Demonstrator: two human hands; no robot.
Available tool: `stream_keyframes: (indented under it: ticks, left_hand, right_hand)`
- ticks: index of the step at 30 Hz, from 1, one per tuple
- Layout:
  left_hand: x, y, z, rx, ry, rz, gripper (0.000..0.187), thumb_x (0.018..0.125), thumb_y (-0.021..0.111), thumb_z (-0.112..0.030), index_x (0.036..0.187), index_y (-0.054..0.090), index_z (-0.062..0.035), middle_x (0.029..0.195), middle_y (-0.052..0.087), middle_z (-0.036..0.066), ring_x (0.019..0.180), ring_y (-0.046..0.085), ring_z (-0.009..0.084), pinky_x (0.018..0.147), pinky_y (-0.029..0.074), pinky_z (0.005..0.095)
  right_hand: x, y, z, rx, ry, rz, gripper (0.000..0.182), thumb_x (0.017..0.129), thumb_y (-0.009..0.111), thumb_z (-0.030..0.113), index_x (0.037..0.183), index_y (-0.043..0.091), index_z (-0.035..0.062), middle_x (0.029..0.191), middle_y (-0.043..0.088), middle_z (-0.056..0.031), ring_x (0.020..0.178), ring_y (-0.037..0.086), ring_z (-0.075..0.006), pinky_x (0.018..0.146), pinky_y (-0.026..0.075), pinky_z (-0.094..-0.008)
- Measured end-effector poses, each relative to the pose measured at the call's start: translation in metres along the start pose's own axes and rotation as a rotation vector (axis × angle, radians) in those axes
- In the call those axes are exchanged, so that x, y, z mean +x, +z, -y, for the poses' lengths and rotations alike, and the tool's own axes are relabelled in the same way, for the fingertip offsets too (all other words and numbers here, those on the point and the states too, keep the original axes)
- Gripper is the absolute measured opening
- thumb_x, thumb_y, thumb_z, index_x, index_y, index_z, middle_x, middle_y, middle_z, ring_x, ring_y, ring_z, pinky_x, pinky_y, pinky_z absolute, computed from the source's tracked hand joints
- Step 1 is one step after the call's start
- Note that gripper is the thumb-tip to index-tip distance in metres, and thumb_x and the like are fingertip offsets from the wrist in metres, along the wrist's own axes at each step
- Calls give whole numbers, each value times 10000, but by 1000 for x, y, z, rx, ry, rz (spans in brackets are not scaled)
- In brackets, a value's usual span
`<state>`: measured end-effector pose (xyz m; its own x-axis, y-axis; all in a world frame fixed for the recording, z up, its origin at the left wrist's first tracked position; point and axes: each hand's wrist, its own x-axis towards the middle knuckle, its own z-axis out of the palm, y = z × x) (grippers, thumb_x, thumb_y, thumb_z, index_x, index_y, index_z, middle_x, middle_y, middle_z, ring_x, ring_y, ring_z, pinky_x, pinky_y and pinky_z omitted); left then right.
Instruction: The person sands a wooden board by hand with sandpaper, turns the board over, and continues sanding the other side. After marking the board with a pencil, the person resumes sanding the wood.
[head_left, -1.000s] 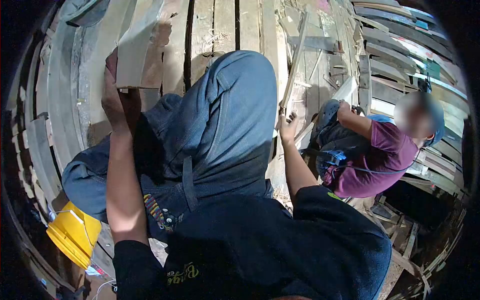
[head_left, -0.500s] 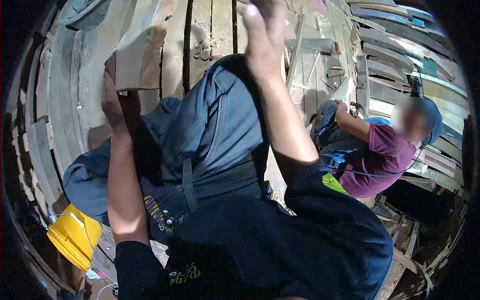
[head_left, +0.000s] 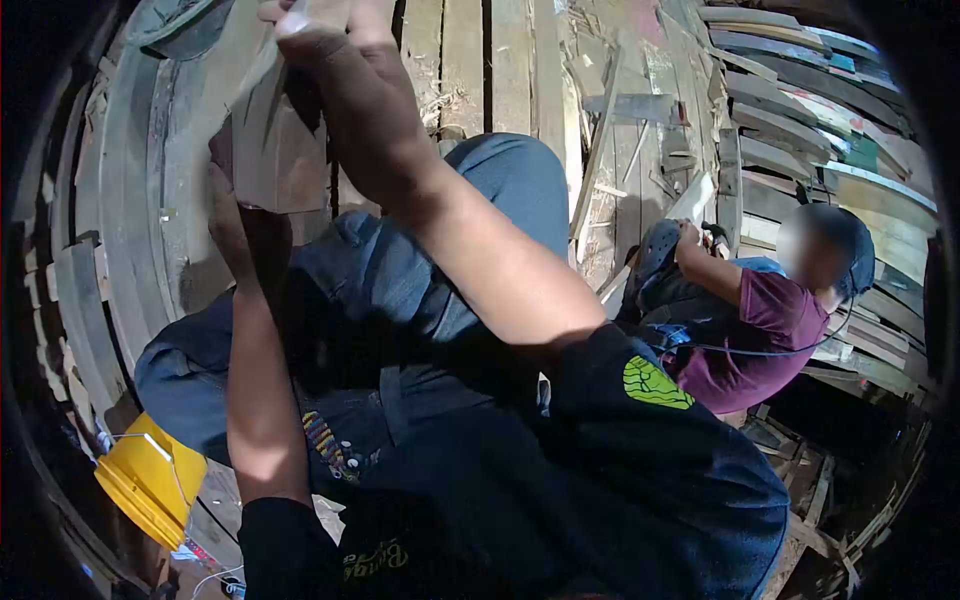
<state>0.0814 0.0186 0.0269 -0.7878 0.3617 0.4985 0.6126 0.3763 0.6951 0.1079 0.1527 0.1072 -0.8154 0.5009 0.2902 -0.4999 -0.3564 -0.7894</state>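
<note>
- Wooden block (head_left: 275, 150): a rough, chipped offcut, raised against the curved timber wall (head_left: 140, 200); held from two ends, apparently to keep it steady there.
- Left hand (head_left: 228, 205): fingers closed around the block's lower left edge, thumb side towards the wall; the forearm runs straight down from it, bracing from beneath.
- Right hand (head_left: 325, 40): reaches across the body, fingers curled over the block's upper edge at the frame top; fingertips partly cut off, so the exact grip cannot be told.
- Raised knee in blue jeans (head_left: 500, 190): just beneath the right forearm, to the right of the block.
- Yellow bucket (head_left: 150, 480): well below the left fingers, tipped beside the wall.
- Plank floor (head_left: 470, 60): beyond the fingers, littered with loose wooden slats (head_left: 600, 130).
- Co-worker in a purple shirt (head_left: 760, 330): crouched well to the right of the right fingers, hand at a sandal; apart from the block.
</note>
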Motion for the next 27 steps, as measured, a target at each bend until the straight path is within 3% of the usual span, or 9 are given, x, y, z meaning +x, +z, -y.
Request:
stream_keyframes:
  ticks: [3, 4, 8, 9, 10, 12, 17, 23, 27]
  left_hand:
    - [-3, 7, 4, -34, 16, -48, 458, 977, 516, -231, 1359, 465, 18, 1263, 581, 240, 1156, 578, 390, 956, 467, 416]
    - [-1, 6, -2, -45, 26, -69, 459, 979, 510, -238, 1357, 467, 20, 1259, 585, 239, 1155, 578, 393, 953, 469, 418]
    - [-6, 4, 7, -93, -18, -17, 422, 993, 486, -194, 1363, 465, 9, 1281, 570, 177, 1184, 549, 310, 997, 428, 372]
    - [-8, 5, 12, -119, -83, 67, 392, 1003, 473, -137, 1372, 458, -5, 1310, 546, 117, 1214, 520, 221, 1045, 384, 322]
    - [-4, 3, 4, -46, -72, 51, 460, 989, 486, -268, 1374, 469, -16, 1286, 587, 209, 1171, 582, 373, 953, 471, 415]
    - [-4, 3, 1, -45, -70, 69, 467, 991, 485, -282, 1381, 466, -26, 1288, 585, 208, 1177, 579, 372, 956, 469, 413]
    - [1, -6, -15, -33, 32, 137, 535, 978, 510, -342, 1399, 444, -18, 1305, 569, 214, 1200, 556, 390, 974, 458, 418]
    - [-1, -2, 25, -390, -240, 298, 746, 814, 744, -110, 1444, 359, -1, 1410, 458, 221, 1310, 445, 357, 1071, 362, 398]
    - [1, -11, 13, 42, 76, 287, 771, 793, 766, -128, 1433, 357, -1, 1355, 451, 216, 1282, 438, 379, 1073, 354, 415]
  right_hand:
    - [7, -13, 1, 90, 103, 119, 449, 974, 567, 290, 1303, 410, 28, 1050, 503, -44, 951, 497, -123, 842, 405, -241]
    - [15, -17, -5, -23, -98, 193, 331, 986, 545, 216, 1258, 444, 57, 931, 454, 39, 800, 431, -49, 715, 364, -189]
    - [5, -26, 23, 310, 26, 443, 316, 982, 552, 224, 1233, 466, 52, 951, 467, 18, 831, 438, -61, 759, 371, -194]
    - [5, -24, 15, 309, 24, 440, 316, 982, 552, 224, 1233, 466, 52, 951, 467, 18, 831, 438, -61, 759, 371, -194]
    - [7, -17, 1, 148, -13, 282, 307, 981, 553, 223, 1222, 471, 52, 955, 469, 15, 838, 439, -66, 770, 373, -198]
    - [7, -5, 6, -42, -38, 8, 293, 967, 564, 204, 1205, 474, 58, 959, 467, 13, 849, 441, -74, 779, 375, -207]
    - [-1, -10, 15, 294, 111, 8, 250, 914, 611, 156, 1120, 508, 57, 942, 489, 0, 852, 478, -87, 756, 407, -227]
    - [11, -24, 18, 240, 187, 30, 213, 881, 612, 125, 1059, 514, 58, 880, 511, -12, 812, 542, -112, 775, 417, -245]
    - [10, -18, 48, -19, 297, -27, 145, 882, 634, 160, 968, 552, 78, 928, 520, -12, 908, 503, -101, 827, 386, -245]
